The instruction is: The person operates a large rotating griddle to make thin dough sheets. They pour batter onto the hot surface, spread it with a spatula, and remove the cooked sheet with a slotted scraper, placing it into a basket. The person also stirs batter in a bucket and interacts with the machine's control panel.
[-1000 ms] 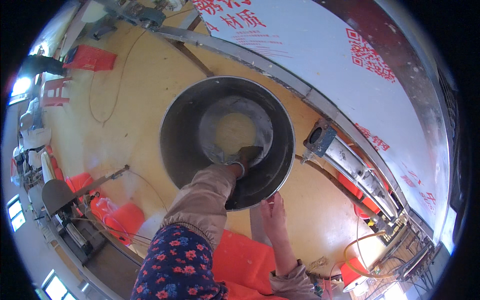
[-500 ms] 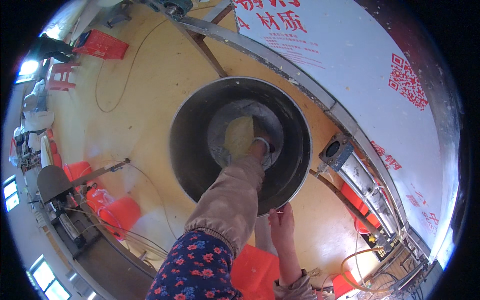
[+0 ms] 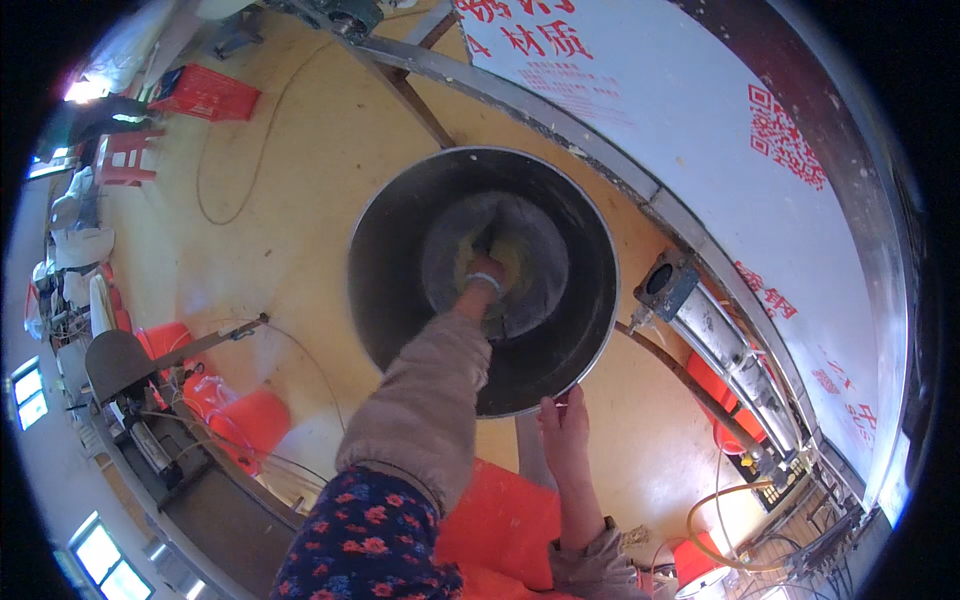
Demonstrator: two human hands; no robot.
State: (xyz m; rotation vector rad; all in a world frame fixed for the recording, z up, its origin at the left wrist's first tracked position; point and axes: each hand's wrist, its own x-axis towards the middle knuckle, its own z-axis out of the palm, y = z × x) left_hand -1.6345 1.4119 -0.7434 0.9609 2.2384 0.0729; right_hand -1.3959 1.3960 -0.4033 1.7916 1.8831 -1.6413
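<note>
A deep, round, dark metal pot (image 3: 400, 330) stands on the floor in front of me. My left arm, in a tan sleeve cover (image 3: 420, 400), reaches down into it. Low inside, my left hand (image 3: 487, 270) is closed, with a dark narrow shape beside the fingers that I cannot identify. Around that hand, yellowish stuff (image 3: 512, 262) shows on the pot's greyish bottom; hand and arm hide part of it. My right hand (image 3: 566, 415) grips the near right rim of the pot between fingers and thumb.
A metal-framed table with a white printed sheet (image 3: 680, 150) curves along the right, a metal cylinder (image 3: 725, 350) beneath it. Red buckets (image 3: 255, 425) and machine parts stand at left. A red crate (image 3: 210, 92) and red stool (image 3: 128, 158) are far left. A thin hose (image 3: 250, 170) crosses the floor.
My left hand has shifted left in the pot, its back now showing. The large pale yellow mass beside it has given way to a thinner yellowish patch. My right hand stays on the rim.
</note>
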